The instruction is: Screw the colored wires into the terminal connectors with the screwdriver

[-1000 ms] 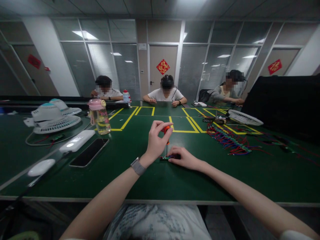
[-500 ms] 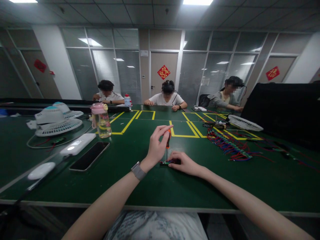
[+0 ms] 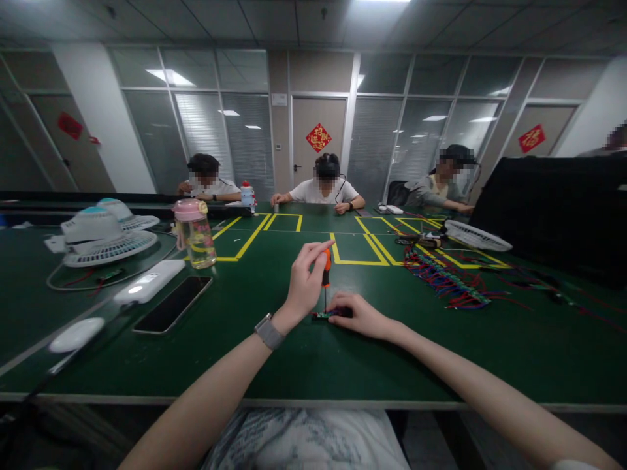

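Note:
My left hand (image 3: pixel 307 277) is closed on the orange and black handle of a screwdriver (image 3: pixel 326 277), with the forefinger stretched over its top. The screwdriver stands upright, and its thin shaft reaches down to a small green circuit board (image 3: pixel 321 316) on the table. My right hand (image 3: pixel 360 314) rests on the table and pinches the right end of that board, where dark wires show under the fingers. The tip's exact contact point is too small to make out.
On the left are a phone (image 3: pixel 174 304), a white power bank (image 3: pixel 149 282), a pink-lidded bottle (image 3: pixel 196 238) and white fan parts (image 3: pixel 108 238). To the right lies a row of wired circuit boards (image 3: pixel 445 277) beside a fan grille (image 3: pixel 477 235). Several people sit beyond, one a co-worker (image 3: pixel 326 186) opposite.
My view has shifted slightly. The left fingers have turned a little around the screwdriver, showing more of its handle; the right hand stays on the board. The person opposite now touches a small object.

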A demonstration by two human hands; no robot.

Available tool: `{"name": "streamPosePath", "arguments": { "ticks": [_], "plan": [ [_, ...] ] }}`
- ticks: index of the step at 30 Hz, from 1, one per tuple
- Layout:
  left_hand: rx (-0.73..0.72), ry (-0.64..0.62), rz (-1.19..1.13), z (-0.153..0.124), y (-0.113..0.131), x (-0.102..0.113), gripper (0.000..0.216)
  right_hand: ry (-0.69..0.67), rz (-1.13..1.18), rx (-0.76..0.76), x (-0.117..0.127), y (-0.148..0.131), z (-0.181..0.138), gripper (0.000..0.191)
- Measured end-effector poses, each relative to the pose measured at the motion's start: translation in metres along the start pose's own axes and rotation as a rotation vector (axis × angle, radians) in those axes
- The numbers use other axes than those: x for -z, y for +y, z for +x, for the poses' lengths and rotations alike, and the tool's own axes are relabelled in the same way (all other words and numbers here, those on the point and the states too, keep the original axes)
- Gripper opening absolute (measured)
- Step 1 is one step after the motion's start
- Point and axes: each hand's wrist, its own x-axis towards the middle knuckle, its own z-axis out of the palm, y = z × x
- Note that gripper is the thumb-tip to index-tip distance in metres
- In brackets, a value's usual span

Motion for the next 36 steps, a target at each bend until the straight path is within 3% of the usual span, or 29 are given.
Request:
{"name": "streamPosePath", "arguments": {
  "ticks": [4, 10, 16, 24, 31, 36],
  "plan": [
    [0.062, -0.029, -0.125, -0.0005, -0.0017, -0.0026, 0.031, -0.009, -0.004, 0.001, 0.0007, -0.0002, -0.0004, 0.017],
    [-0.042, 0.076, 0.058, -0.0003, 0.0036, -0.0003, 0.016, -0.003, -0.012, 0.009, 0.001, -0.0004, -0.0005, 0.017],
    [0.031, -0.046, -0.12, -0.0007, 0.0027, -0.0016, 0.032, -0.01, 0.001, 0.016, 0.0015, -0.0003, -0.0005, 0.016],
    [-0.043, 0.04, 0.063, -0.0006, 0.004, -0.0007, 0.018, -0.007, -0.018, 0.03, 0.0, 0.0028, -0.0008, 0.017],
    [0.035, -0.047, -0.132, -0.0013, 0.0019, -0.0025, 0.03, 0.001, -0.007, 0.028, 0.0005, 0.0021, -0.001, 0.016],
    [-0.024, 0.023, 0.024, -0.0016, 0.0024, -0.0017, 0.021, -0.009, -0.017, 0.03, 0.0001, 0.0035, -0.0007, 0.017]
  ]
}}
